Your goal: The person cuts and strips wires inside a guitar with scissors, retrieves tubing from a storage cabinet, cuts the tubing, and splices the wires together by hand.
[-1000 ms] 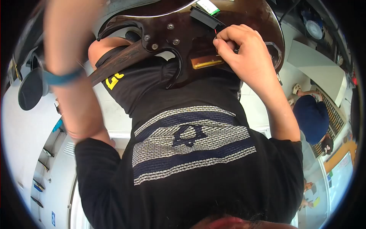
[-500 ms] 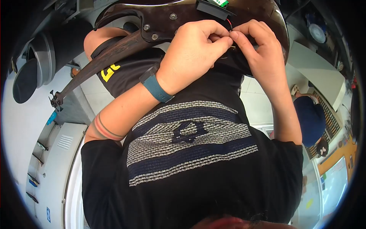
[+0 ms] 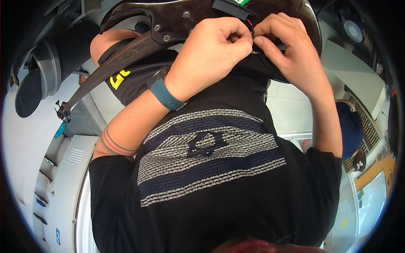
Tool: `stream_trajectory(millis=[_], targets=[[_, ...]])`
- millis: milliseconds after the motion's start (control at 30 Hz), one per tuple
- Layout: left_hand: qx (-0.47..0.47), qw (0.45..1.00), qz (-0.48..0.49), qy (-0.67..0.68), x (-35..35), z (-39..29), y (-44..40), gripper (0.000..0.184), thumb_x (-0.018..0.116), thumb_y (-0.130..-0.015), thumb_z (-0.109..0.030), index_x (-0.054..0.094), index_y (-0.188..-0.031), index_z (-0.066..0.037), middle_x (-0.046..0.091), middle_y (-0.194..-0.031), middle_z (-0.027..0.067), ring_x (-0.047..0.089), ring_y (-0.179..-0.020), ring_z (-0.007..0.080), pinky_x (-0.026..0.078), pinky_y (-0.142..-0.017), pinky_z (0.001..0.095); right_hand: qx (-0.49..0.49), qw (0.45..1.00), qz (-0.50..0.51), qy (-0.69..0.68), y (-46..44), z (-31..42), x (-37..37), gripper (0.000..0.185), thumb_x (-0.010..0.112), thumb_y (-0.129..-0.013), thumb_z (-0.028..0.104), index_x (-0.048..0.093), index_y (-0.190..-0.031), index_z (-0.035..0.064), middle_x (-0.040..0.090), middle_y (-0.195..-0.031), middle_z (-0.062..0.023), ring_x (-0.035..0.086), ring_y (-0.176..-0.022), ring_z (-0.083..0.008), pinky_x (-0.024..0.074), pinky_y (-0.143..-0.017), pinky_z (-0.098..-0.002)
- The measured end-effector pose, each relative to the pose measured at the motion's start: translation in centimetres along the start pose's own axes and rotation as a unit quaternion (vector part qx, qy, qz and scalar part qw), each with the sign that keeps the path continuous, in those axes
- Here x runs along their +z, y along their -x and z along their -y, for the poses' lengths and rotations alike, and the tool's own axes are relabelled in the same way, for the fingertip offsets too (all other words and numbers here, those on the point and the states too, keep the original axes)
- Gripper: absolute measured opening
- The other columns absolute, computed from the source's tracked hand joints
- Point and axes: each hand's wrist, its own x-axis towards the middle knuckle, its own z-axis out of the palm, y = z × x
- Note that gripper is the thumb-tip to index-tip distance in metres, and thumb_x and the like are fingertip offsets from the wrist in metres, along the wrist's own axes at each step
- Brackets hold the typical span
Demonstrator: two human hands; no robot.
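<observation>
A dark brown glossy bass guitar (image 3: 177,14) lies across the lap with its back up, its neck (image 3: 112,61) running down to the left. At its top a black battery box (image 3: 230,10) holds a green-and-white battery (image 3: 241,1), and a thin red and black wire (image 3: 249,21) comes down from it. My left hand (image 3: 215,48), wearing a dark teal watch strap, pinches at the lower end of the wire. Close against its fingertips, the thumb and index finger of my right hand (image 3: 291,44) curl round the same spot. What exactly lies between the fingertips is mostly hidden.
A cylindrical black and grey object (image 3: 44,71) stands at the left, near a white cabinet (image 3: 69,177). Another person in dark blue (image 3: 351,128) is at the right, beside a rack of small compartments (image 3: 369,130). A pale box-like surface (image 3: 354,76) is also there.
The guitar and battery box have shifted slightly left in view. My left hand has moved a little left, and my right thumb and index finger have parted somewhat.
</observation>
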Motion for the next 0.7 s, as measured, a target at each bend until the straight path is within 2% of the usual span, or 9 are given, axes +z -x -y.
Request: stream_trajectory(millis=[167,367,467,567,700], targets=[[-0.006,1.0,-0.003,0.002,0.0,0.1,0.0,0.011,0.071,-0.103,-0.009,0.075,-0.106,0.001,0.069,-0.084,-0.0041,0.054,-0.067,-0.0006,0.04,-0.055,0.0195,0.017,0.999,0.001,-0.03,0.1,-0.2,0.3,0.007,0.073,-0.096,0.008,0.067,-0.098,0.0038,0.067,-0.094,-0.0032,0.064,-0.095,-0.0212,0.0425,-0.1,-0.0357],[0.038,0.998,-0.007,-0.053,0.1,0.8,0.0,0.013,0.072,-0.101,-0.007,0.075,-0.107,0.004,0.073,-0.09,-0.0005,0.062,-0.078,0.0034,0.051,-0.067,0.0214,0.03,0.999,-0.01,-0.014,-0.1,0.3,0.3,0.008,0.073,-0.093,0.008,0.065,-0.095,0.005,0.065,-0.089,-0.0029,0.063,-0.09,-0.0206,0.0426,-0.1,-0.0356],[0.023,0.997,0.001,-0.08,0.1,0.3,0.4,0.013,0.07,-0.1,-0.005,0.075,-0.106,0.005,0.075,-0.093,0.0014,0.065,-0.082,0.0053,0.054,-0.073,0.0228,0.034,0.999,-0.002,0.007,-0.1,0.4,0.4,0.009,0.072,-0.09,0.008,0.064,-0.092,0.0051,0.063,-0.086,-0.003,0.062,-0.086,-0.0209,0.0429,-0.1,-0.0355],[0.03,0.998,-0.004,-0.062,0.1,0.4,0.4,0.013,0.069,-0.1,-0.005,0.075,-0.107,0.005,0.076,-0.093,0.0023,0.065,-0.083,0.0051,0.054,-0.072,0.0227,0.039,0.999,-0.011,0.004,-0.3,0.7,0.6,0.009,0.071,-0.088,0.008,0.063,-0.091,0.0051,0.062,-0.084,-0.0028,0.061,-0.084,-0.0214,0.0431,-0.099,-0.0355],[0.041,0.998,-0.006,-0.055,0.0,0.6,0.5,0.014,0.068,-0.101,-0.005,0.076,-0.108,0.004,0.076,-0.091,0.0021,0.066,-0.076,0.005,0.053,-0.066,0.0222,0.035,0.999,-0.03,0.008,-0.3,0.7,1.0,0.008,0.069,-0.087,0.007,0.062,-0.09,0.0053,0.062,-0.083,-0.0026,0.061,-0.084,-0.0215,0.0428,-0.099,-0.0363]])
